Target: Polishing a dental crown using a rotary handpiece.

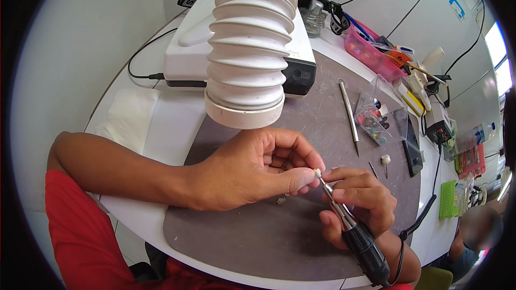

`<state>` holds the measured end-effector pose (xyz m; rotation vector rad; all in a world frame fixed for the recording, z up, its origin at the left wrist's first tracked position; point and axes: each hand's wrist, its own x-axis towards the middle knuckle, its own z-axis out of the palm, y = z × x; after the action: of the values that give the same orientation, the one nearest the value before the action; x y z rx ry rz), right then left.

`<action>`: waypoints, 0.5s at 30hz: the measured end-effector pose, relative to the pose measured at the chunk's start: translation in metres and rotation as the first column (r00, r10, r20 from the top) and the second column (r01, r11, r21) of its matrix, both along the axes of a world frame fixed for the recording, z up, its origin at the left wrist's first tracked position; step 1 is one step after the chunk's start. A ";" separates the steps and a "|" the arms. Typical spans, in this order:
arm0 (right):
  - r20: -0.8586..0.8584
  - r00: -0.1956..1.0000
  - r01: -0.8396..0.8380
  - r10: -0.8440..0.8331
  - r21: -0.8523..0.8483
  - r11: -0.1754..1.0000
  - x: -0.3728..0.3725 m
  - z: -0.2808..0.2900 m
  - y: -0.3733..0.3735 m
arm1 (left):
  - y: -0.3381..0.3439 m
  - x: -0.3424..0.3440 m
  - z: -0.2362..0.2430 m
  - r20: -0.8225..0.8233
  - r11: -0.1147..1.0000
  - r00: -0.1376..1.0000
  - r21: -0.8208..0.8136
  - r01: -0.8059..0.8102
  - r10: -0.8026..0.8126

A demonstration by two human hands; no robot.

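Between the thumb and fingertips of my left hand (247,169) is a small whitish piece (317,173) that looks like a dental crown; the fingers hide part of it. My right hand (365,198) grips a black and silver rotary handpiece (365,247) like a pen. The handpiece's silver tip points up and left and meets the piece, or nearly so; I cannot tell if they touch. Both hands are close together over a grey-brown mat (242,247). Just below the left fingertips lies a small greyish crumb (281,200).
A ribbed white suction hose (250,48) hangs over the mat before a white machine (188,48). To the right lie a metal pen-like tool (349,115), a clear box (376,118) of small parts, a phone (411,145) and thin burs (386,169). A pink basket (371,51) stands behind. Another person (473,236) sits at far right.
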<state>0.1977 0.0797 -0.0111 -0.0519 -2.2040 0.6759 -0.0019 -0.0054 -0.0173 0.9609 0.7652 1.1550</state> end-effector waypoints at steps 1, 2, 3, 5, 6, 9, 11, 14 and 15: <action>0.001 1.000 0.010 -0.010 0.007 1.000 0.001 0.001 -0.001 | 0.000 0.001 0.001 0.003 1.000 1.000 0.004 0.006 -0.006; 0.003 1.000 0.015 -0.015 0.011 1.000 0.002 0.002 -0.002 | 0.000 0.001 0.002 -0.006 1.000 1.000 -0.003 0.004 -0.004; 0.008 0.999 0.031 -0.031 0.007 0.999 0.001 0.003 -0.001 | 0.000 0.001 0.002 -0.018 1.000 1.000 -0.016 -0.005 0.005; 0.012 0.999 0.046 -0.046 0.003 0.999 0.000 0.002 -0.001 | 0.000 0.001 0.001 -0.011 1.000 1.000 -0.009 -0.002 0.002; 0.016 1.000 0.018 -0.018 0.020 1.000 0.000 0.002 -0.001 | 0.000 0.001 0.001 -0.004 1.000 1.000 -0.002 0.002 -0.002; 0.014 1.000 0.023 -0.023 0.027 0.999 -0.001 0.002 -0.001 | -0.001 0.001 0.002 -0.022 1.000 1.000 -0.023 -0.009 0.009; 0.010 0.998 0.060 -0.060 0.020 0.998 -0.001 0.003 -0.002 | -0.001 0.001 0.002 -0.020 1.000 1.000 -0.019 -0.005 0.004; 0.006 1.000 0.009 -0.010 0.010 1.000 -0.001 0.002 -0.001 | -0.001 0.000 0.001 -0.019 1.000 1.000 -0.016 -0.010 0.009; 0.005 1.000 0.024 -0.024 0.015 1.000 -0.001 0.002 -0.001 | 0.000 0.001 0.001 -0.016 1.000 1.000 -0.011 -0.008 0.008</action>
<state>0.1972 0.0785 -0.0094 -0.0727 -2.2097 0.6460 -0.0013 -0.0059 -0.0163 0.9590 0.7882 1.1504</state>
